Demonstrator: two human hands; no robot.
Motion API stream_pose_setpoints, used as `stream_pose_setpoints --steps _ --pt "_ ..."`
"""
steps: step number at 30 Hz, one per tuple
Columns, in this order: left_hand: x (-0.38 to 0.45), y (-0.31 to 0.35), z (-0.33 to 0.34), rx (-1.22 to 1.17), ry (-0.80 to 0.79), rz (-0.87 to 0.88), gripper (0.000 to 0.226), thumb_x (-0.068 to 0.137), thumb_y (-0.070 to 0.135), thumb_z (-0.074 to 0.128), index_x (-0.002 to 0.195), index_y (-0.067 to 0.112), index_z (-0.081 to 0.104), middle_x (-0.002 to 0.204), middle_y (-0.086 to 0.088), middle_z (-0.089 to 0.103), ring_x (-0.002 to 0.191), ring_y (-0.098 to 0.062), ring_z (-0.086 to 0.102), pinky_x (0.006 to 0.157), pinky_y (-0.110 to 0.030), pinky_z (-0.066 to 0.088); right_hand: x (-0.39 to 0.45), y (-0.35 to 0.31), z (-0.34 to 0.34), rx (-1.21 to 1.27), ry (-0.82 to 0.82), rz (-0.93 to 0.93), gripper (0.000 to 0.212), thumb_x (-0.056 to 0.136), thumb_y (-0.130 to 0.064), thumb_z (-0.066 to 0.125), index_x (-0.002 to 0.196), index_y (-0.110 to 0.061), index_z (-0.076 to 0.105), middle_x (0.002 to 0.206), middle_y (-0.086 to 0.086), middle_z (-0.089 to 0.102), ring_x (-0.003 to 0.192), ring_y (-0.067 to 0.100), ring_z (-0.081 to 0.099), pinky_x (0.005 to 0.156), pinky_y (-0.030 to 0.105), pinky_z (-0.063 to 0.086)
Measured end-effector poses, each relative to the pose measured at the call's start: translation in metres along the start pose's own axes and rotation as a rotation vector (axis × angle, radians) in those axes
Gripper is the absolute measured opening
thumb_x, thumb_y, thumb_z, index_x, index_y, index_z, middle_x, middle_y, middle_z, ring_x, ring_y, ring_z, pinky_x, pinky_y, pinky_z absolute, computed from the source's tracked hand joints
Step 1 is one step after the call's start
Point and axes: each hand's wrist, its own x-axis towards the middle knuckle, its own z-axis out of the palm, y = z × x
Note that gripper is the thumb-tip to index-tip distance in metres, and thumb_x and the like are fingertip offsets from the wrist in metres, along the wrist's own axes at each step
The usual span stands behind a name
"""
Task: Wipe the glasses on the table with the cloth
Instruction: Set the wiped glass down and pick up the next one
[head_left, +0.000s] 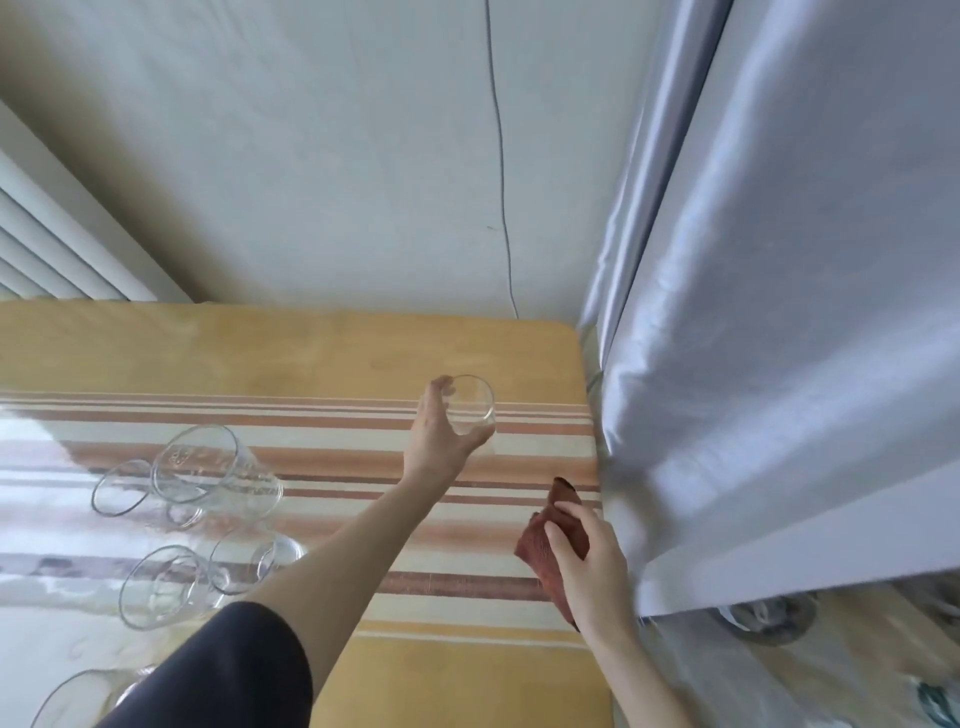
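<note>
My left hand (439, 436) grips a clear drinking glass (471, 405) over the far right part of the table (291, 353), which has a yellow and brown-striped cover. Whether the glass touches the table I cannot tell. My right hand (587, 566) holds a crumpled reddish-brown cloth (540, 545) near the table's right edge, nearer to me than the glass. Several other clear glasses (208, 467) stand grouped on the left side of the table, with another glass (161, 587) nearer to me.
A grey-blue curtain (753, 312) hangs right against the table's right edge. A pale wall with a thin dark cable (501, 156) stands behind the table. A white radiator (47, 244) is at the far left. One more glass (78, 696) sits at the bottom left corner.
</note>
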Motion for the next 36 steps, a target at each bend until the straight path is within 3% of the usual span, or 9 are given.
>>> stream_pose_setpoints --steps 6,13,16,19,23,25,28,32,36 --pt "-0.017 0.008 -0.017 0.037 -0.175 -0.097 0.109 0.076 0.032 0.077 0.151 0.021 -0.002 0.159 -0.007 0.009 0.146 -0.024 0.014 0.113 -0.043 0.024 0.0 -0.01 0.008 0.003 0.008 -0.045 0.02 0.091 -0.014 0.061 0.11 -0.016 0.066 0.107 0.006 0.061 0.104 0.02 0.055 0.088 0.024 0.037" --pt "-0.166 -0.061 -0.071 -0.112 -0.084 -0.236 0.046 0.087 0.017 0.065 0.128 0.018 0.044 0.13 0.002 0.048 0.111 -0.006 0.052 0.092 -0.016 0.044 -0.031 -0.038 0.043 0.007 -0.079 -0.16 0.021 0.092 -0.014 0.059 0.112 -0.011 0.066 0.109 0.007 0.061 0.105 0.022 0.055 0.092 0.031 0.042" --pt "-0.222 -0.102 -0.104 -0.082 0.075 -0.26 0.033 0.086 0.015 0.065 0.111 0.031 0.05 0.119 0.005 0.055 0.098 0.002 0.058 0.078 -0.002 0.039 -0.054 -0.052 0.074 0.022 -0.175 -0.198 0.023 0.094 -0.019 0.057 0.115 -0.012 0.064 0.115 0.008 0.06 0.106 0.019 0.054 0.093 0.03 0.042" --pt "-0.253 -0.129 -0.142 -0.034 0.333 -0.263 0.039 0.083 0.015 0.069 0.103 0.04 0.046 0.112 0.006 0.055 0.094 -0.002 0.059 0.076 -0.01 0.041 -0.077 -0.069 0.103 0.053 -0.236 -0.253 0.023 0.095 -0.02 0.056 0.116 -0.015 0.063 0.114 0.006 0.058 0.103 0.014 0.051 0.092 0.026 0.039" --pt "-0.267 -0.165 -0.188 0.123 0.687 -0.392 0.068 0.073 0.013 0.079 0.13 0.008 0.042 0.122 -0.005 0.039 0.113 -0.023 0.046 0.096 -0.019 0.032 -0.111 -0.089 0.134 0.063 -0.258 -0.369 0.021 0.094 -0.016 0.057 0.115 -0.014 0.063 0.111 0.005 0.054 0.099 0.01 0.05 0.09 0.018 0.038" --pt "-0.264 -0.185 -0.206 0.127 0.632 -0.478 0.09 0.072 0.02 0.081 0.142 0.003 0.027 0.138 -0.014 0.032 0.133 -0.027 0.029 0.103 -0.014 0.016 -0.128 -0.095 0.147 0.054 -0.251 -0.459 0.021 0.093 -0.011 0.058 0.113 -0.011 0.064 0.108 0.005 0.052 0.093 0.004 0.049 0.084 0.005 0.037" --pt "-0.251 -0.212 -0.221 0.048 0.452 -0.54 0.107 0.072 0.028 0.08 0.149 0.007 0.008 0.154 -0.013 0.02 0.144 -0.026 0.018 0.112 -0.029 0.018 -0.149 -0.098 0.165 0.015 -0.249 -0.598 0.021 0.09 -0.004 0.062 0.11 -0.006 0.065 0.104 0.005 0.052 0.091 0.002 0.048 0.083 -0.003 0.035" --pt "-0.229 -0.233 -0.23 0.086 0.308 -0.558 0.099 0.072 0.035 0.077 0.149 0.019 0.017 0.145 -0.008 0.035 0.131 -0.027 0.041 0.101 -0.043 0.04 -0.166 -0.087 0.182 -0.007 -0.276 -0.668 0.021 0.087 -0.01 0.062 0.107 -0.008 0.067 0.104 0.004 0.053 0.097 -0.012 0.049 0.085 -0.004 0.033" --pt "-0.222 -0.241 -0.23 0.071 0.321 -0.545 0.087 0.068 0.037 0.077 0.139 0.015 0.031 0.132 -0.006 0.046 0.118 -0.027 0.052 0.094 -0.044 0.046 -0.171 -0.078 0.191 -0.02 -0.291 -0.626 0.02 0.088 -0.005 0.065 0.106 -0.009 0.068 0.102 0.008 0.056 0.101 -0.019 0.047 0.083 -0.004 0.035"
